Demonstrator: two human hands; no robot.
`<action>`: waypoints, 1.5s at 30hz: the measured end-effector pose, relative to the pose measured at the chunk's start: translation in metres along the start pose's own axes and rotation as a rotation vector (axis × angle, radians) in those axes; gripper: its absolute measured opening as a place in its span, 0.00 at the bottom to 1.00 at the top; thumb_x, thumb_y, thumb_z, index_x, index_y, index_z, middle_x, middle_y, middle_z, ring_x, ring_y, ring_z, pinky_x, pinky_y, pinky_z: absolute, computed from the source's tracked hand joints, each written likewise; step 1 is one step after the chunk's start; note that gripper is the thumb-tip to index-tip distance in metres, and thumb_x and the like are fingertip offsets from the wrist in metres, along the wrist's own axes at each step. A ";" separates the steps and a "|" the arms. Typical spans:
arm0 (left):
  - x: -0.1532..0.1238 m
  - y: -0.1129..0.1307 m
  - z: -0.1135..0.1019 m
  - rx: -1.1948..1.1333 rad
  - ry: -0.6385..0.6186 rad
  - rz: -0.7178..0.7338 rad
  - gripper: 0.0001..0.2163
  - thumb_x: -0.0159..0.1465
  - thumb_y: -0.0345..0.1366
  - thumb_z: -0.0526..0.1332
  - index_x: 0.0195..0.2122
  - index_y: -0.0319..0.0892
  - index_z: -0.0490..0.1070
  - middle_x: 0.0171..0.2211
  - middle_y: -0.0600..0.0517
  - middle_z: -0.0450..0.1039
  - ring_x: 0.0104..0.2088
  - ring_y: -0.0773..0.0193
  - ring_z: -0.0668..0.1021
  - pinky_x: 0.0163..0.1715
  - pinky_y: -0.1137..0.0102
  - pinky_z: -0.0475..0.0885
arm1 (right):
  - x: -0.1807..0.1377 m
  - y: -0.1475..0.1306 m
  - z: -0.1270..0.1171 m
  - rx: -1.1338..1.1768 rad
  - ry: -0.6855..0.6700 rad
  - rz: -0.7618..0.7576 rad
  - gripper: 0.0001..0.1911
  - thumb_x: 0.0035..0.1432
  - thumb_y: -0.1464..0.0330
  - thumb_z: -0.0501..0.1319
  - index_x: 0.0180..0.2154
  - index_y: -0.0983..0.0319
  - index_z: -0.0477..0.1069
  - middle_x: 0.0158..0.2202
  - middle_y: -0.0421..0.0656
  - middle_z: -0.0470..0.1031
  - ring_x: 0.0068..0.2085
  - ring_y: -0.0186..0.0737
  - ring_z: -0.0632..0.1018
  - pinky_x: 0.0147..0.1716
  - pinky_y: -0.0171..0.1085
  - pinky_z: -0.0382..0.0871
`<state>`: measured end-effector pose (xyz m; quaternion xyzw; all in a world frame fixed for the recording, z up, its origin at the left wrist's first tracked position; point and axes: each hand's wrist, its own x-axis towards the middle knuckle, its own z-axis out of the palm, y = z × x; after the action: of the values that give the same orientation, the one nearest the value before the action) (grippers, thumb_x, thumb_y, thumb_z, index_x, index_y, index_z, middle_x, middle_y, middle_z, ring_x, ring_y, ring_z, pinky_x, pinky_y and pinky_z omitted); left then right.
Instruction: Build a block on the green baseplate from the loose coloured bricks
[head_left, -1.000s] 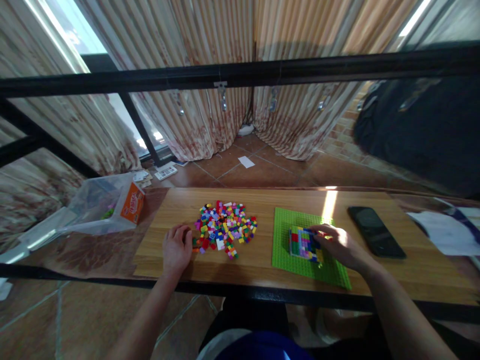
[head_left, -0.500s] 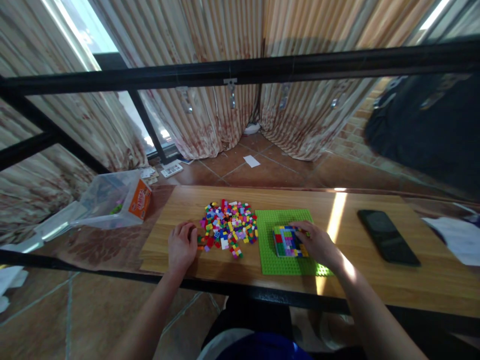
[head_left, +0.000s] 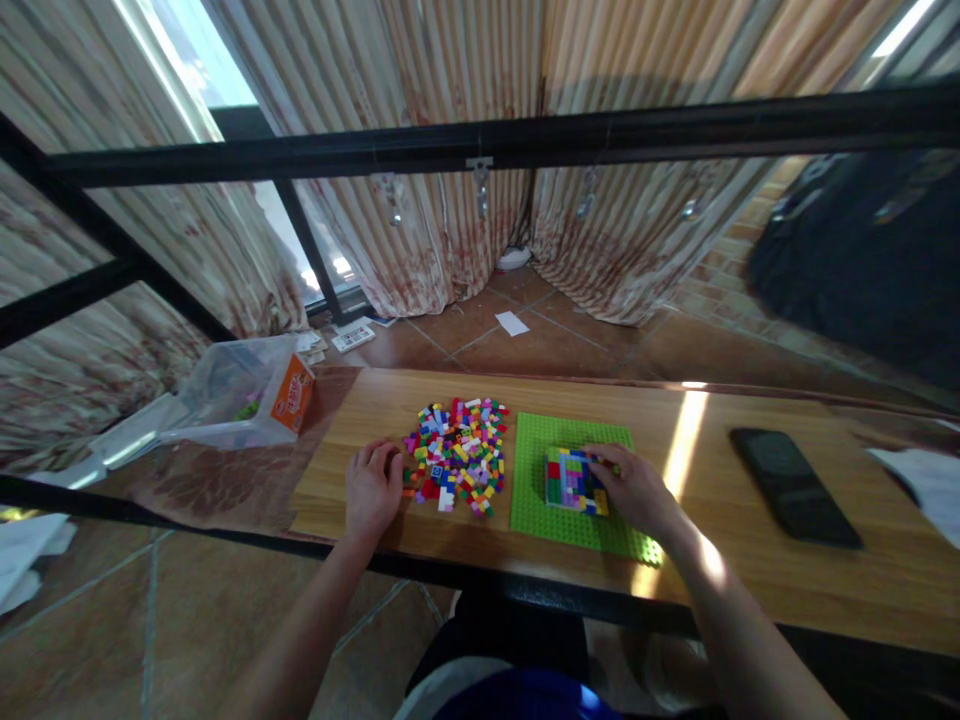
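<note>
A multicoloured block build (head_left: 574, 485) made of toy bricks sits on the green baseplate (head_left: 529, 490). My right hand (head_left: 634, 490) grips the build at its right side, thumb and fingers bent over its upper right corner. Whether a loose brick is between those fingertips is hidden. Left of the baseplate lies a loose pile of small toy bricks (head_left: 465, 450) in many colours. At the pile's left edge my left hand (head_left: 373, 490) rests on the wooden table, its fingers loosely bent and slightly apart, with no brick visible in it.
A black phone (head_left: 795, 488) lies on the table (head_left: 690, 560) to the right, with white paper (head_left: 919, 490) beyond it. Off the left end stands a clear plastic bin (head_left: 225, 395) with an orange label. A black metal bar (head_left: 525, 145) crosses above the table's far side.
The green baseplate has turned slightly clockwise, with the build on it and my right hand still there. My left hand stays beside the pile. The whole view has shifted a little.
</note>
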<state>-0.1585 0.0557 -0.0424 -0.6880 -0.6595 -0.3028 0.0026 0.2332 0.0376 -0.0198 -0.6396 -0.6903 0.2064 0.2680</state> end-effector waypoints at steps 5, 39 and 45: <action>-0.001 0.000 0.000 -0.003 -0.005 -0.009 0.15 0.67 0.41 0.50 0.42 0.39 0.73 0.44 0.42 0.74 0.47 0.51 0.74 0.50 0.57 0.68 | 0.002 0.012 -0.010 -0.014 -0.023 0.003 0.16 0.61 0.64 0.55 0.44 0.59 0.77 0.43 0.47 0.78 0.41 0.44 0.79 0.42 0.41 0.72; 0.002 -0.008 0.004 -0.002 0.023 0.045 0.15 0.66 0.44 0.51 0.41 0.41 0.72 0.43 0.42 0.74 0.46 0.51 0.75 0.49 0.56 0.70 | 0.022 -0.114 0.043 0.176 0.098 -0.146 0.15 0.66 0.70 0.51 0.46 0.57 0.74 0.42 0.45 0.78 0.43 0.39 0.78 0.45 0.37 0.69; 0.002 -0.008 0.003 -0.007 0.031 0.073 0.14 0.66 0.43 0.52 0.40 0.41 0.72 0.42 0.42 0.74 0.46 0.52 0.75 0.50 0.56 0.70 | -0.036 -0.063 0.016 0.530 0.242 0.141 0.14 0.61 0.62 0.58 0.45 0.59 0.75 0.39 0.46 0.80 0.38 0.41 0.81 0.39 0.41 0.75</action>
<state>-0.1645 0.0595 -0.0468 -0.7069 -0.6327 -0.3154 0.0216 0.1761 -0.0037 0.0035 -0.6138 -0.5293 0.3198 0.4908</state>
